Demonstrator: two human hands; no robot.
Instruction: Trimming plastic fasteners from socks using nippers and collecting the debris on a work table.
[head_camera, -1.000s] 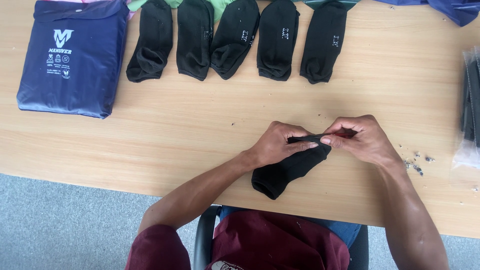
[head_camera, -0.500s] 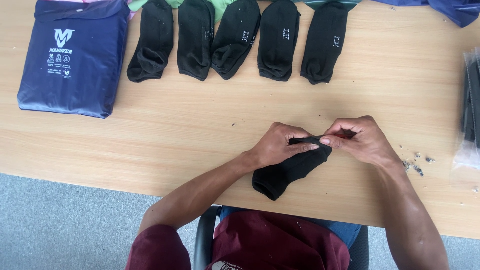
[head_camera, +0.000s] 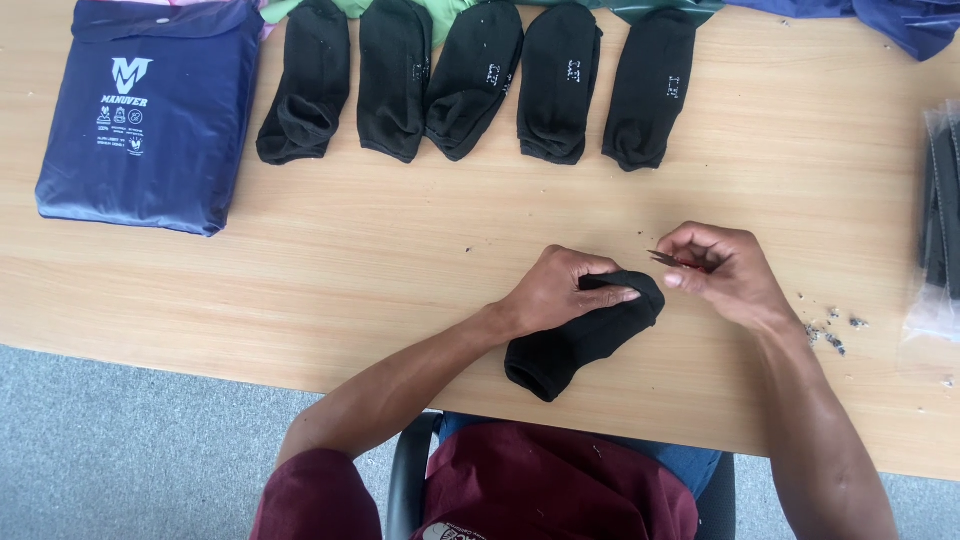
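Sock fabric is held down on the wooden table (head_camera: 400, 260): a black ankle sock (head_camera: 580, 345) is pinned at its open end under the left hand (head_camera: 560, 290), whose fingers are curled over the edge and pressed onto it. The toe end is left trailing back from that hand toward the person's body. Just to the right, the right hand (head_camera: 725, 275) is closed around small thread snips (head_camera: 668, 260) with a red grip, the metal tips aimed at the sock's edge. Whether the tips are touching the knit cannot be told.

The step in hand is judged to be the trimming of loose thread at the sock's opening. For a clean cut, the edge would need to be kept taut under the left fingers and the blades kept on the stray thread alone, clear of the knit and of the fingertips close by.

Beyond the right hand, thread scraps (head_camera: 830, 330) are scattered on the table, and further right a clear bag of dark items (head_camera: 940, 220) is seen at the edge of view. Well ahead of both hands, five black socks (head_camera: 480, 80) are laid side by side in a row. Far to the left of the left hand, a flat navy packet (head_camera: 150, 120) is set down.
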